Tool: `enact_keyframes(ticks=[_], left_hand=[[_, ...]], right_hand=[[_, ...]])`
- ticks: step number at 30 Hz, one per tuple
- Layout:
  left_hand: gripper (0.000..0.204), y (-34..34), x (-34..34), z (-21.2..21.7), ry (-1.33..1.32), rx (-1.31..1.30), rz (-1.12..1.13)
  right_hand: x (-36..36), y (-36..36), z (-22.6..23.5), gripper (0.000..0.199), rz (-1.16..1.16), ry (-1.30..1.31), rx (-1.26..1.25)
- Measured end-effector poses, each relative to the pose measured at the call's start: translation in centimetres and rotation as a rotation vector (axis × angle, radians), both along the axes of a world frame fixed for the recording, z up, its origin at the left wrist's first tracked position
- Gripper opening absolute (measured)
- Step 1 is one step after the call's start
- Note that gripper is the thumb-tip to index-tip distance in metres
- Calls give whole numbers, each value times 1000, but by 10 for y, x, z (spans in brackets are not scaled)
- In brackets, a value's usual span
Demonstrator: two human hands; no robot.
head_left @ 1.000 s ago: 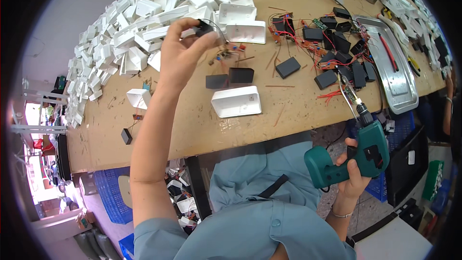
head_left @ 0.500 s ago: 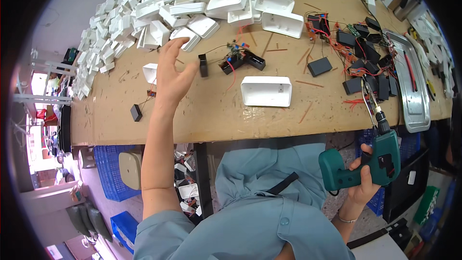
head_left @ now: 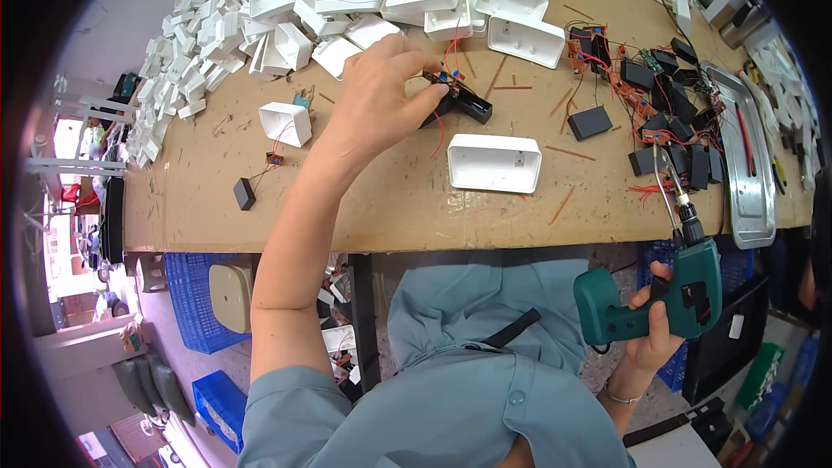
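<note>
My left hand (head_left: 381, 91) reaches over the table with thumb and fingers pinched on a small circuit board (head_left: 445, 79) with red wires. Beside the board, against my fingertips, lies an open black plastic case (head_left: 471, 104); my hand hides part of this cluster. Low on the right, my right hand (head_left: 656, 329) grips a green soldering gun (head_left: 696, 286). Its metal tip and thin feed tube point up towards the table's front edge, near a heap of black cases (head_left: 676, 108) with wires. Between the hands stands an open white plastic housing (head_left: 494, 165).
White housings (head_left: 286, 43) are piled along the back left. A metal tray (head_left: 752, 182) holding a red stick lies at the right. Nearer left are a small white housing (head_left: 284, 124) and a black box (head_left: 244, 194) on wires. Brown strips (head_left: 570, 152) lie scattered about the table.
My left hand has moved right and down onto the circuit board, and its spread fingers have closed on it. The right hand and soldering gun stay nearly still. The view has shifted slightly.
</note>
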State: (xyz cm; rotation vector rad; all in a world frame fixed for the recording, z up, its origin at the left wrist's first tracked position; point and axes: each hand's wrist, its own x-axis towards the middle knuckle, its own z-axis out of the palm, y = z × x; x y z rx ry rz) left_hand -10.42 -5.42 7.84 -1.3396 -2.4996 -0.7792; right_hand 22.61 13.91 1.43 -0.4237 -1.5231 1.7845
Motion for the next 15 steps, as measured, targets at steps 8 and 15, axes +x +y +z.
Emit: enact_keyframes(ticks=[8, 15], left_hand=[[12, -2, -5, -2, 132, 163, -18], [11, -16, -18, 14, -622, 815, 70]], right_hand=[[-5, -2, 0, 53, 33, 12, 26], [-4, -4, 0, 53, 24, 2, 12]])
